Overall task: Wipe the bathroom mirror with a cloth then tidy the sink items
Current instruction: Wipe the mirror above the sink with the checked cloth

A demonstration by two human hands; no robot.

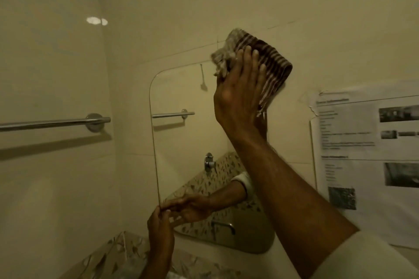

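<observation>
A frameless mirror (pixel 188 142) with rounded corners hangs on the tiled wall ahead. My right hand (pixel 240 88) is raised and presses a folded brown-and-white striped cloth (pixel 269 63) flat against the mirror's top edge, near its upper right corner. My left hand (pixel 159 226) is low, its fingertips pinching the mirror's lower left edge. Both arms show again as reflections in the glass. The sink itself lies below the frame and cannot be seen.
A chrome towel bar (pixel 54 123) runs along the left wall. A printed paper notice (pixel 367 161) is taped to the wall right of the mirror. A patterned tile band (pixel 118 253) runs beneath the mirror. A tap (pixel 223 225) and a wall valve (pixel 209 161) appear reflected.
</observation>
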